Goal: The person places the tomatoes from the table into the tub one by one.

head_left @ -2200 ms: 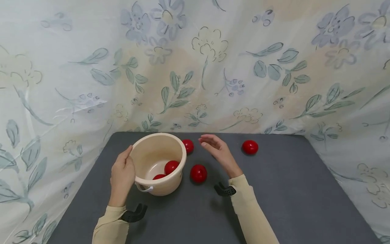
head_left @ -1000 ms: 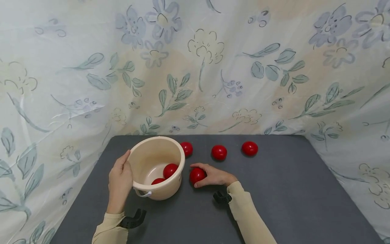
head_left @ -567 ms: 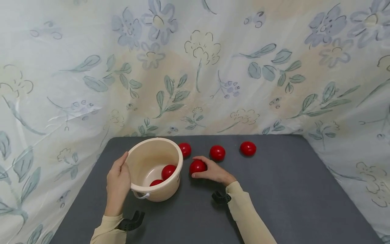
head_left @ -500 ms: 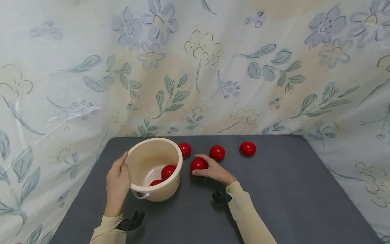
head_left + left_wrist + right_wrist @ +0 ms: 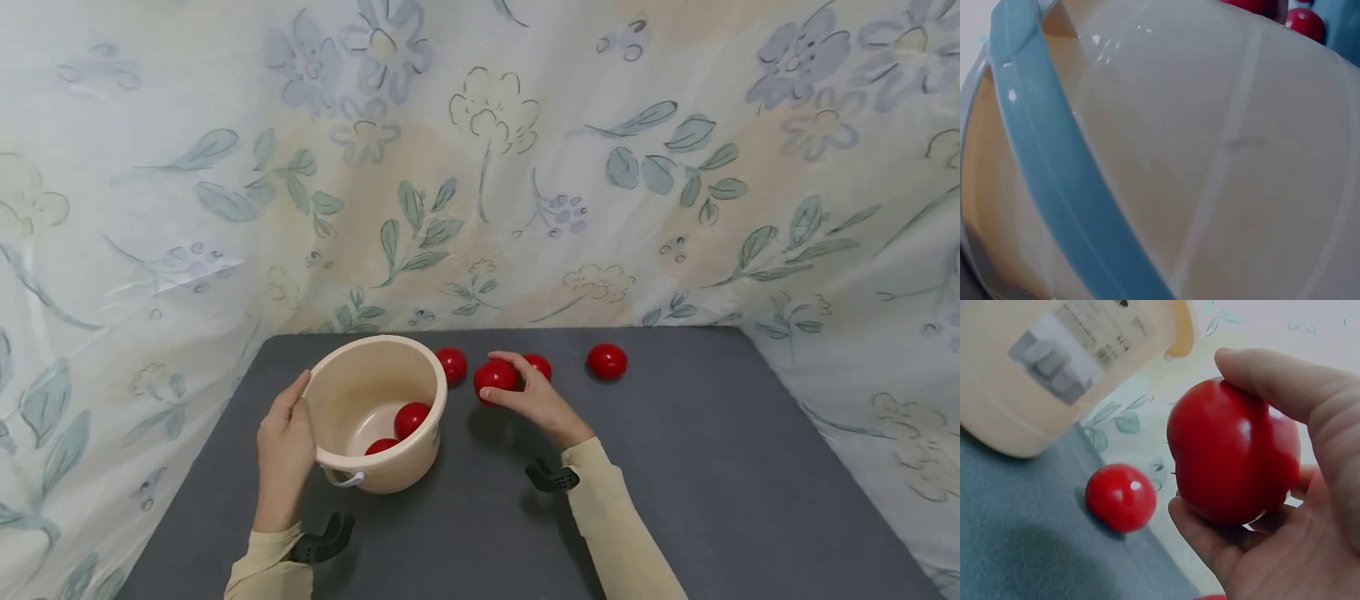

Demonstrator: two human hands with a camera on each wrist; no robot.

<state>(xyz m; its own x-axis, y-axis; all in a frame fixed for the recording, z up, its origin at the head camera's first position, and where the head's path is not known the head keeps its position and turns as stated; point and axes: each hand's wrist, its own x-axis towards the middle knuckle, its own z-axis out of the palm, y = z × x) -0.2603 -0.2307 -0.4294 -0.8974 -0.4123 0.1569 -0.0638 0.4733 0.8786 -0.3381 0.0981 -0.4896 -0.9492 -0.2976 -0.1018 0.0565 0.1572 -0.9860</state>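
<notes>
Gripping a red tomato (image 5: 495,376) off the table (image 5: 712,467), the right hand (image 5: 534,398) had its fingers (image 5: 1272,378) curled round it, at 3 o'clock of the cream bucket (image 5: 372,412). Left hand (image 5: 285,433) held the bucket rim. Risk: smooth skin could slip and roll away, or clip the rim.

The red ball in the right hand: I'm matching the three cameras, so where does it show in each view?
Head: the red ball is centre frame, gripped by the right hand, just right of the cream bucket.
Left wrist: not in it, as far as I can tell.
Right wrist: the ball fills the centre-right.
Shared landmark: the bucket.
</notes>
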